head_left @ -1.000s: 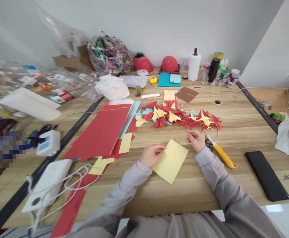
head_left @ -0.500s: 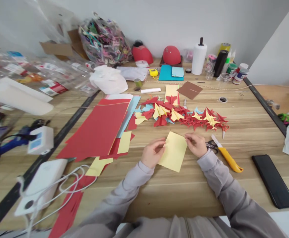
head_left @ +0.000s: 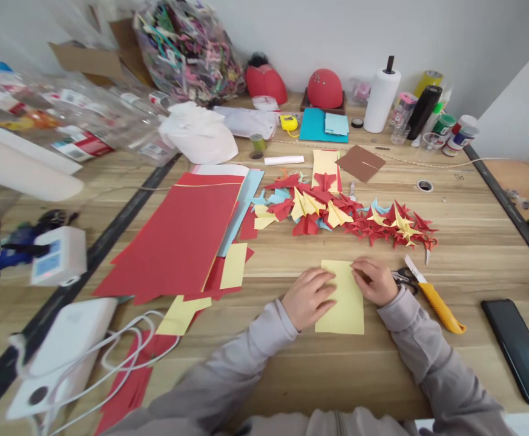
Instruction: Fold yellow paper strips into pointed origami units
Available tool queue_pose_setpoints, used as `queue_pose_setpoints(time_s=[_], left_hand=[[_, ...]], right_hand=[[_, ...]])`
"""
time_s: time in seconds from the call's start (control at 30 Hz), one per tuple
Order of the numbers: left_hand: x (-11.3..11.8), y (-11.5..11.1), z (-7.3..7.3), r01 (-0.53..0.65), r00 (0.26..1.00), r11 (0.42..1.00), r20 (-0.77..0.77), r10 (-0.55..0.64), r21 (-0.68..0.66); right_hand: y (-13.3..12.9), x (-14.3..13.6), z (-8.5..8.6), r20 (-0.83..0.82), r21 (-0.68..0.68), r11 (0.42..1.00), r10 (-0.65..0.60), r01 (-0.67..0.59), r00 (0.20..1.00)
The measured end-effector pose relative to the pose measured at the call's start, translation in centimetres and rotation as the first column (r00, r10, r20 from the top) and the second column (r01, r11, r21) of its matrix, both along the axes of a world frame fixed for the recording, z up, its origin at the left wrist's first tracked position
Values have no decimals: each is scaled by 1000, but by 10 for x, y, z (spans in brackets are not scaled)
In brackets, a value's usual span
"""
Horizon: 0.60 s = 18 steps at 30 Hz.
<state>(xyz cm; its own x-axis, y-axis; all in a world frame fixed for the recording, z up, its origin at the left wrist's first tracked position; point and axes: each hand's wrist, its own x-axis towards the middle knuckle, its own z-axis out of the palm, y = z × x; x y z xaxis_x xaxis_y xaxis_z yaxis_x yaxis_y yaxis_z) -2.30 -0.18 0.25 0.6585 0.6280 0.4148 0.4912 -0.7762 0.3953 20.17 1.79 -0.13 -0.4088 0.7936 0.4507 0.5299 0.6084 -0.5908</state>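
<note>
A sheet of yellow paper lies on the wooden table in front of me, its long sides pointing towards and away from me. Across its left edge my left hand rests flat, fingers slightly spread. At the top right corner my right hand pinches the sheet between thumb and fingers. Beyond the sheet lies a row of folded paper planes in red, yellow and light blue. Beside my right hand are black-handled scissors and a yellow utility knife with its blade out.
Large red paper sheets lie at the left, with yellow pieces by them. A white power bank with looped cable is nearer. A black phone lies at the right. Brown paper and a white roll are further back.
The yellow sheet has turned straighter and lies flatter. My left hand has moved from its edge onto it, fingers spreading. My right hand keeps its pinch at the corner. The camera view has shifted.
</note>
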Motion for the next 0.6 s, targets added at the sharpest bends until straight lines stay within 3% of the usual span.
queue_pose_setpoints(time_s=[0.37, 0.6], left_hand=[[1, 5, -6, -41, 999, 993, 8, 42, -107], [1, 8, -9, -24, 1000, 994, 4, 25, -111]], right_hand=[[0, 0, -1, 10, 19, 1000, 13, -13, 1000], [-5, -4, 19, 11, 10, 1000, 9, -9, 1000]])
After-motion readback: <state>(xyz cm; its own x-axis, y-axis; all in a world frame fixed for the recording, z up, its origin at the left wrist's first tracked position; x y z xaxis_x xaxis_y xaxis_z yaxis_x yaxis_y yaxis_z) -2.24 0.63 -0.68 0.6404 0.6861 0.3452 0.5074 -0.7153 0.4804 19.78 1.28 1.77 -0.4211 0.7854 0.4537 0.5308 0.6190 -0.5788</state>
